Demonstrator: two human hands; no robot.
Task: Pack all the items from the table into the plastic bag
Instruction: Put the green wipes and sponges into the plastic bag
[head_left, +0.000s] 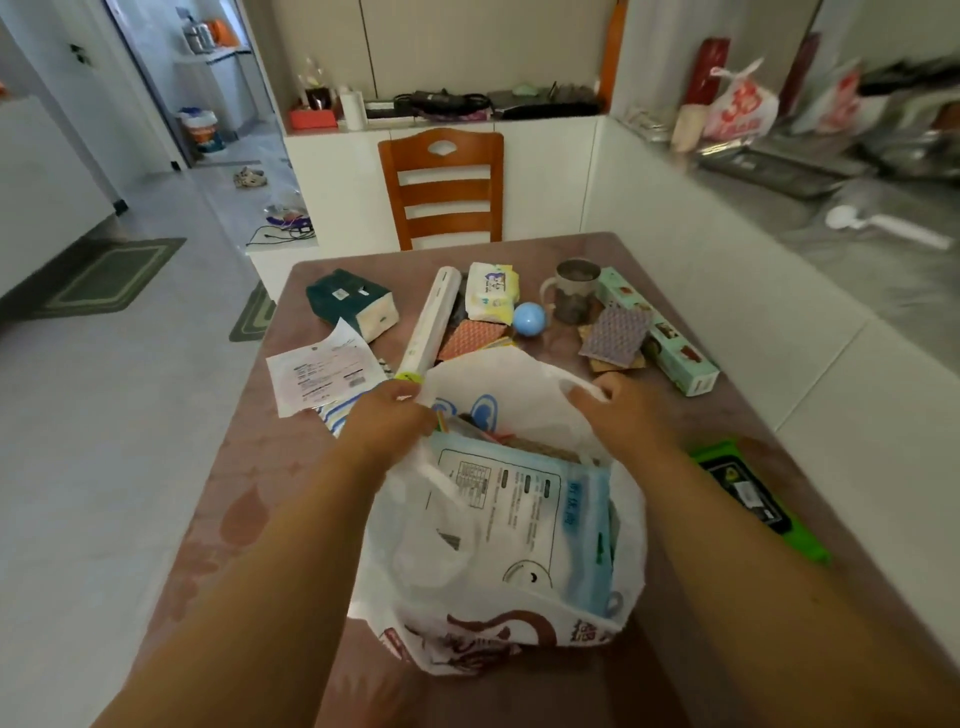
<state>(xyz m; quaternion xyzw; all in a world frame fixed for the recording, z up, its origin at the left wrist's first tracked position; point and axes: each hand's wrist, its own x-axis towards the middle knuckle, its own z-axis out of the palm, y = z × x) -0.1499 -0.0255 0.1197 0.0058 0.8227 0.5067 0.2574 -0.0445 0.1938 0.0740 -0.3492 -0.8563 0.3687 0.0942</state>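
Worktop (218, 519): near edge cut off by frame bottom, both forearms cover much of the near part. Print on everything too blurred to read.

Plastic bag (441, 561) stands mid-worktop toward the near edge, mouth open upward. Inside: a big blue-and-white pack (540, 519) fills most of it; things behind it at the far side of the mouth are only coloured slivers, can't identify.

Left hand (387, 418) pinches the bag's far-left rim, fingers curled shut on the plastic, fingertips hidden in the fold. Right hand (621, 415) grips the far-right rim the same way, a strip of white plastic over the fingers. Both arms reach straight forward on either side of the bag, palms down, holding the mouth apart.

Not in the bag, far half of worktop: long white roll (431, 322) just beyond left hand, near end touching the rim; long green box (660, 332) toward right edge; tissue pack (353, 304) far left; paper slip (324, 374) at left edge; green wipes pack (753, 493) at right edge, partly behind right forearm; wipes packet (491, 291); purple cloth (618, 332); mug (571, 291); blue ball (530, 319).
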